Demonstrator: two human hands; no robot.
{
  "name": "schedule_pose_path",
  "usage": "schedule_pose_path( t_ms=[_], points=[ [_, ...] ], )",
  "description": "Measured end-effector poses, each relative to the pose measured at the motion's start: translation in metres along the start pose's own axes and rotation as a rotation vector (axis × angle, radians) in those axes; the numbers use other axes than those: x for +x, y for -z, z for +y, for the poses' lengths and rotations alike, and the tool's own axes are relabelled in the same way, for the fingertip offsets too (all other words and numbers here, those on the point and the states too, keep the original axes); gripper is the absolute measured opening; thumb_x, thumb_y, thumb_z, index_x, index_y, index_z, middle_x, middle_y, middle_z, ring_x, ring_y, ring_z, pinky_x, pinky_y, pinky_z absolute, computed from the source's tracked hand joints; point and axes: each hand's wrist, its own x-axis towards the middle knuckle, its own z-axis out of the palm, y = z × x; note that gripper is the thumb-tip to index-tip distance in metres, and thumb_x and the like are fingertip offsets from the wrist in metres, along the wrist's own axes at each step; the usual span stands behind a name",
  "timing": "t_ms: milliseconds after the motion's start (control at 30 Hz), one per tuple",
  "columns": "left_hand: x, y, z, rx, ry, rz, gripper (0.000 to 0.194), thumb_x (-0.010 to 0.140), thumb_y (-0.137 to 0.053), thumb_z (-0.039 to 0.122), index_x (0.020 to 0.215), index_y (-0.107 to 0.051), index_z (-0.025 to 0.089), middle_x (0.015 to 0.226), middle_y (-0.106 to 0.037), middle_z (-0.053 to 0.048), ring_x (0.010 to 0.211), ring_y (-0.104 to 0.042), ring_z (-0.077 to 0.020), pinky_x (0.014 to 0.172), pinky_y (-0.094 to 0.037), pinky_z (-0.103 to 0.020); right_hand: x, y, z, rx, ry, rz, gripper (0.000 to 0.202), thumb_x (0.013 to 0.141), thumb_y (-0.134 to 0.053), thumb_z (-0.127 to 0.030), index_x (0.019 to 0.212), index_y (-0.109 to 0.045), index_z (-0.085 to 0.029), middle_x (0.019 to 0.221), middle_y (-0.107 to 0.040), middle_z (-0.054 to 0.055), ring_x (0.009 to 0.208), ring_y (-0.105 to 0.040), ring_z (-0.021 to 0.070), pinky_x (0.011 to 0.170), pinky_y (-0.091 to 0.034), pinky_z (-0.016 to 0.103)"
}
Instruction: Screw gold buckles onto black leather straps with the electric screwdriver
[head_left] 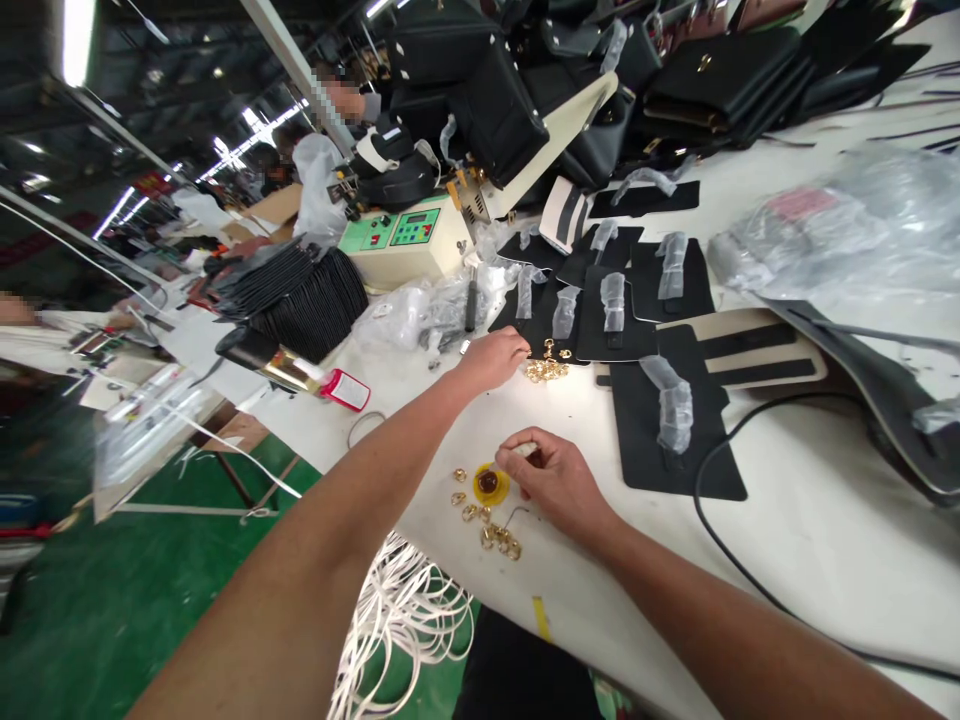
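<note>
My left hand (pixel 491 360) reaches across the white table with its fingers bent together beside a small pile of gold metal fittings (pixel 546 371). Whether anything is between those fingertips is hidden. Nearer to me, my right hand (pixel 559 480) is closed in a pinch around a small whitish piece (pixel 527 450), whose kind I cannot make out. Its fingertips are just right of a round yellow dish (pixel 478 488) with dark brown stuff in the middle. More gold fittings (pixel 501 541) lie loose around the dish, and a thin bent wire (pixel 516 514) is beside them.
Black panels (pixel 679 420) with plastic-wrapped parts lie to the right, near a black cable (pixel 697 490). A green-fronted machine (pixel 405 240) stands behind, with black bags (pixel 495 100) beyond. A red-labelled bottle (pixel 346 390) lies left. White strips (pixel 397 620) hang below the table edge.
</note>
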Motion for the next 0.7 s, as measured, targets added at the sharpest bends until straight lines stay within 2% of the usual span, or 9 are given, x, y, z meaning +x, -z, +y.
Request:
schedule_pose_path(
  t_ms=[100,167,233,333,467,533,600,700],
  points=[
    [-0.010,-0.001,0.000,-0.033,0.064,0.057,0.023,0.097,-0.055,0.024,0.095,-0.078,0.022,0.104,-0.071,-0.006,0.086,-0.066,-0.0212,0.079,-0.049,-0.033,-0.001,0.001,0.000,-0.001,0.014,0.013,0.038,0.079,-0.077,-0.056,0.088,-0.072,-0.020,0.055,-0.058,-0.004,0.049,-0.048,0.0114,0.049,-0.039,0.025],
    [-0.026,0.002,-0.004,-0.062,0.121,0.113,0.021,0.098,-0.054,0.023,0.096,-0.075,0.020,0.103,-0.071,-0.007,0.089,-0.065,-0.0214,0.083,-0.049,-0.033,-0.001,0.002,0.001,-0.008,0.015,0.021,0.042,0.078,-0.078,-0.060,0.088,-0.071,-0.020,0.053,-0.056,-0.005,0.048,-0.048,0.0120,0.049,-0.039,0.025],
    [-0.054,0.007,-0.008,-0.081,0.184,0.175,0.021,0.100,-0.051,0.023,0.101,-0.072,0.019,0.105,-0.071,-0.008,0.095,-0.065,-0.0215,0.088,-0.049,-0.033,-0.002,0.004,0.002,-0.015,0.018,0.026,0.046,0.077,-0.079,-0.063,0.090,-0.071,-0.019,0.053,-0.055,-0.005,0.048,-0.049,0.0125,0.049,-0.038,0.026],
    [-0.122,0.011,-0.005,-0.185,0.315,0.308,0.020,0.103,-0.049,0.026,0.108,-0.068,0.020,0.102,-0.071,-0.007,0.094,-0.066,-0.0201,0.088,-0.050,-0.032,-0.002,0.006,0.005,-0.032,0.037,0.033,0.048,0.077,-0.080,-0.064,0.093,-0.071,-0.019,0.055,-0.057,-0.004,0.049,-0.050,0.0128,0.051,-0.039,0.027],
    [-0.221,-0.003,0.028,-0.380,0.509,0.440,0.021,0.104,-0.052,0.035,0.113,-0.066,0.022,0.100,-0.072,-0.005,0.089,-0.068,-0.0189,0.083,-0.052,-0.032,-0.004,0.005,0.009,-0.100,0.062,0.028,0.047,0.080,-0.079,-0.062,0.097,-0.072,-0.019,0.060,-0.061,-0.003,0.052,-0.053,0.0134,0.054,-0.041,0.028],
    [-0.256,-0.015,0.051,-0.432,0.557,0.459,0.022,0.104,-0.053,0.037,0.115,-0.066,0.023,0.101,-0.073,-0.004,0.090,-0.069,-0.0192,0.084,-0.053,-0.032,-0.007,0.003,0.009,-0.134,0.072,0.024,0.047,0.080,-0.079,-0.063,0.097,-0.072,-0.019,0.060,-0.060,-0.003,0.052,-0.053,0.0136,0.053,-0.040,0.028],
    [-0.275,-0.027,0.072,-0.448,0.581,0.500,0.022,0.105,-0.053,0.037,0.115,-0.067,0.024,0.104,-0.073,-0.005,0.095,-0.070,-0.0200,0.087,-0.054,-0.033,-0.010,0.001,0.008,-0.161,0.081,0.018,0.047,0.080,-0.079,-0.062,0.096,-0.072,-0.019,0.058,-0.060,-0.003,0.051,-0.053,0.0133,0.052,-0.039,0.027],
    [-0.281,-0.037,0.092,-0.450,0.561,0.571,0.022,0.106,-0.052,0.036,0.115,-0.068,0.024,0.107,-0.072,-0.006,0.103,-0.070,-0.0209,0.092,-0.054,-0.033,-0.015,-0.002,0.009,-0.179,0.100,-0.006,0.046,0.081,-0.080,-0.060,0.097,-0.072,-0.018,0.058,-0.060,-0.003,0.051,-0.052,0.0125,0.052,-0.039,0.026]
  ],
)
